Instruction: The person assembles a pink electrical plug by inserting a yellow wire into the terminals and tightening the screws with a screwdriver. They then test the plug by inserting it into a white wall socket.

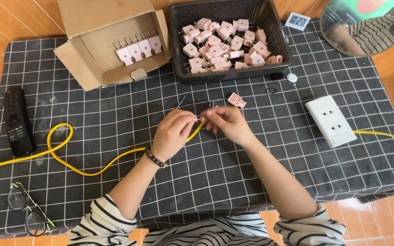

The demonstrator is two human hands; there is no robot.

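A single head-worn camera looks steeply down from above the person's chest, facing forward across the surface [251,173]. It sits near enough that both forearms fill the lower middle, while the far edge with the cardboard box [110,41] and black basket [279,41] reaches the top.

A low table [297,182] is covered by a black cloth [115,109] crossed with thin white grid lines, and the cloth is marked with pale dusty smudges. Beneath and around it, a floor of glossy orange-brown tiles [23,23] is seen, laid in long narrow strips with light joints. The same tiling is visible at the lower right corner [379,218], where the cloth hangs over the table edge. At the upper right, 1 round mirror [365,27] is propped (its rim cut off by the frame). Everything is lit evenly by soft daylight, and only faint shadows are cast.
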